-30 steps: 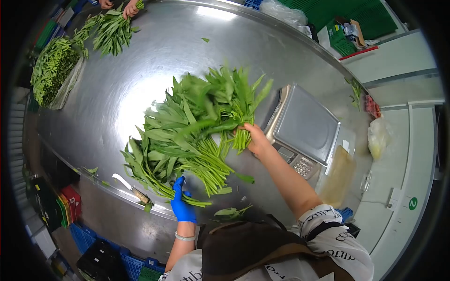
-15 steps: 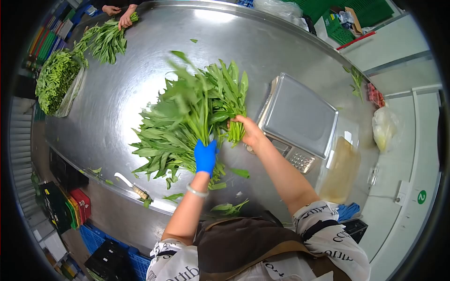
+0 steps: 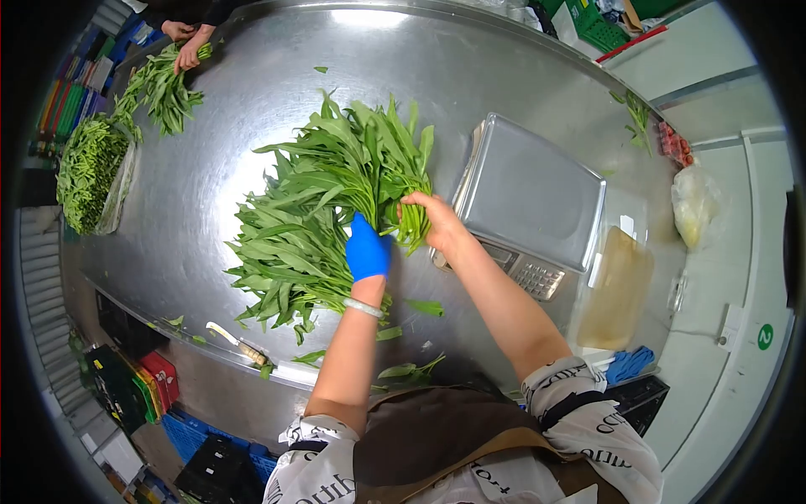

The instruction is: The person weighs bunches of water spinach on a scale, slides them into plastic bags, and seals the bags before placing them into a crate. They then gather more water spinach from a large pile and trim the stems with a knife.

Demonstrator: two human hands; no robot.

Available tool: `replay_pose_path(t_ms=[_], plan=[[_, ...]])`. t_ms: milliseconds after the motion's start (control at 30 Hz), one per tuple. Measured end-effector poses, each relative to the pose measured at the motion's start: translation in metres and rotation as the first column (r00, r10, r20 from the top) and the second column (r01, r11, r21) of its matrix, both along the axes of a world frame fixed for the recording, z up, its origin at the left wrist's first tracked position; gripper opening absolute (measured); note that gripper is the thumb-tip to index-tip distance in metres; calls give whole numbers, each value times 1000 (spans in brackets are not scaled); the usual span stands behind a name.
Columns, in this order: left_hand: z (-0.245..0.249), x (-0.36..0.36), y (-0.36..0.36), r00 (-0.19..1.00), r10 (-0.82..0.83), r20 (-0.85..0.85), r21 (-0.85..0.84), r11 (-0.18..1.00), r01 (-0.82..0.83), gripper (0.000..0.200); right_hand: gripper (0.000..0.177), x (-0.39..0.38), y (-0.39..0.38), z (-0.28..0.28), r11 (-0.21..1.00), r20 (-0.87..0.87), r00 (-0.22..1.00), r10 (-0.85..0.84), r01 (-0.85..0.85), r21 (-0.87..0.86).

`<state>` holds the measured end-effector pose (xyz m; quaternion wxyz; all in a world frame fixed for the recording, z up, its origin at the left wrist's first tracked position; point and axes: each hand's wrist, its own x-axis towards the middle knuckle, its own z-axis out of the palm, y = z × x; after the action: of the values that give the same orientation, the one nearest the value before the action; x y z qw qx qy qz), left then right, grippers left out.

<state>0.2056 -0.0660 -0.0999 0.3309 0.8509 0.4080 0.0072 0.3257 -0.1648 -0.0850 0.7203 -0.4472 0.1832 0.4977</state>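
Note:
My left hand [image 3: 367, 250], in a blue glove, is closed on stems at the right side of a large pile of leafy greens [image 3: 285, 239]. Bare and closed too, my right hand [image 3: 431, 220] grips a smaller bunch of greens [image 3: 401, 164] by its stems, leaves pointing away from me. The leaves of both bunches touch. Just right of my right hand stands a scale [image 3: 537, 193] with an empty grey top plate. A knife [image 3: 238, 343] with a curved pale blade lies at the table's near edge.
Across the metal table [image 3: 269, 50], a co-worker's hands [image 3: 188, 52] hold more greens [image 3: 168, 97] at the upper left, beside a bagged heap [image 3: 91, 172]. A brown board [image 3: 617, 290], blue cloth [image 3: 630, 364] and plastic bag [image 3: 695, 206] are at the right.
My left hand has moved up slightly, and the blurred greens it holds now lie lower, against the bunch in my right hand. The view has shifted a little. The co-worker's hands still hold greens.

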Motion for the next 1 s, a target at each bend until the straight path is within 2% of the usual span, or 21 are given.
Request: replay_pose_path(t_ms=[33, 133, 167, 267, 333, 467, 600, 700, 733, 800, 867, 900, 1000], plan=[[-8, -1, 3, 999, -9, -40, 51, 999, 11, 58, 18, 1, 0, 8, 1000, 106, 994, -27, 26, 9], [32, -3, 12, 999, 7, -53, -12, 1000, -8, 54, 28, 0, 2, 39, 992, 364, 923, -123, 118, 37], [31, -3, 17, 998, 44, 41, -32, 999, -43, 47, 32, -1, 3, 48, 986, 420, 893, -161, 159, 39], [20, -8, 34, 982, 56, 181, -100, 994, -39, 44, 40, -4, 8, 62, 948, 504, 811, -297, 314, 52], [13, -10, 38, 991, 38, 129, -83, 996, -27, 44, 39, -6, 10, 64, 906, 539, 743, -396, 414, 95], [8, -10, 33, 999, -32, -20, -26, 999, 32, 43, 44, -35, 10, 43, 861, 727, 678, -109, 430, -272], [18, -6, 24, 985, -91, -148, 26, 995, 96, 41, 49, -75, 1, 1, 838, 607, 794, -10, 339, -429], [15, -2, 25, 973, -141, -184, 3, 990, 144, 46, 52, -92, 1, -14, 901, 591, 804, -63, 301, -313], [15, 0, 26, 969, -159, -191, -8, 987, 161, 47, 52, -91, 1, -13, 918, 537, 839, -90, 279, -283], [13, 2, 35, 970, -204, -131, -103, 976, 192, 53, 52, -86, 2, -10, 947, 423, 895, -138, 245, -210], [12, 2, 45, 969, -246, -17, -180, 954, 239, 55, 55, -80, 1, -10, 960, 434, 889, -149, 235, -152], [5, 0, 53, 969, -242, 46, -318, 916, 244, 53, 56, -79, 0, -7, 961, 450, 877, -170, 249, -123], [49, 0, 46, 968, -19, 252, -694, 693, 195, 47, 58, -74, -2, 17, 963, 520, 832, -195, 263, -59]])
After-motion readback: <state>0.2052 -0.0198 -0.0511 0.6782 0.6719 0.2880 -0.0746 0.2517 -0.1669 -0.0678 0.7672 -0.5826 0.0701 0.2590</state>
